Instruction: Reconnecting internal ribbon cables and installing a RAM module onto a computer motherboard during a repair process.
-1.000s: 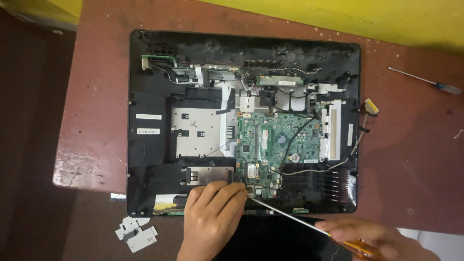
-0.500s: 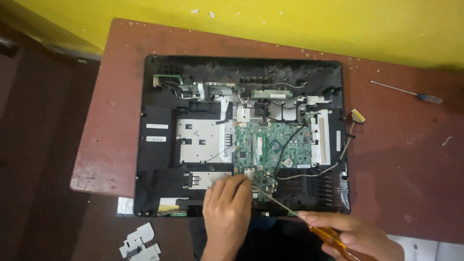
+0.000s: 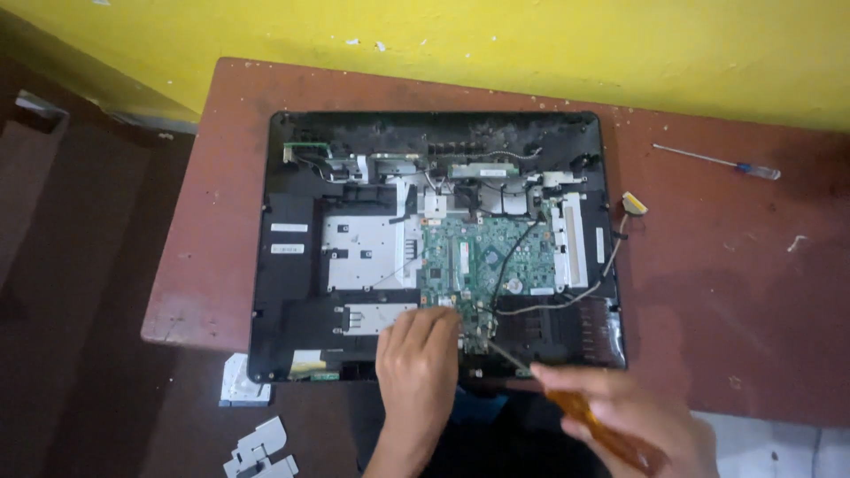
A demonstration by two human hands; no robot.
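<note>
Two hands are at the near edge of the opened laptop chassis (image 3: 292, 265), which lies flat on your reddish-brown worktop (image 3: 708, 292) with its insides facing up. Your left hand (image 3: 416, 367) rests palm down on the chassis, fingers curled loosely and touching the lower edge of the green circuit board (image 3: 487, 261); it grips nothing that you can see. Your right hand (image 3: 637, 416) is clenched around the orange handle of a screwdriver (image 3: 567, 403), whose thin shaft slants up and left to the board's lower corner, just beside your left fingertips. Silver metal plates (image 3: 367, 252) sit left of the board, and a grey cable (image 3: 567, 296) loops across its right side. A second screwdriver (image 3: 717, 162) with a blue handle lies well apart on the far right of the worktop. White pieces (image 3: 261, 447) lie on the dark floor by the worktop's near left corner. Behind the worktop stands a yellow wall (image 3: 531, 44).
</note>
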